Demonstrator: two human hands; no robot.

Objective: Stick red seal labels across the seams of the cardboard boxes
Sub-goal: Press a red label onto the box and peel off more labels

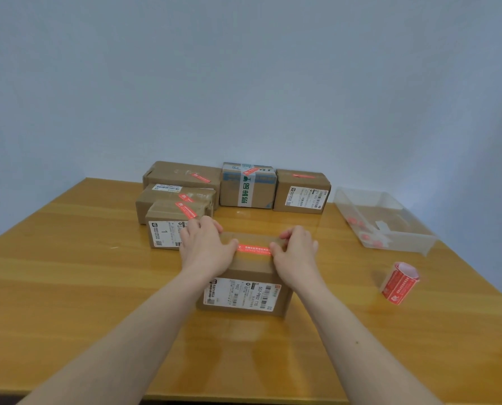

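Both hands pressing one label onto the near box.
I keep left hand [207, 247] and right hand [295, 248] apart, fingers flat, smoothing label [254, 249] across box [245, 283] seam for adhesion.

Single view, head-mounted, wide-angle. It looked forward and down across a wooden table [68, 273] toward a plain wall [244, 68], from the person's own seat or standing place; which of the two could not be told. Both forearms entered from the bottom edge and met near frame centre, where the left hand [206, 248] and right hand [295, 249] lay close to the lens. Beyond the hands the table's far edge met the wall. Frame margins appeared bowed by the lens.
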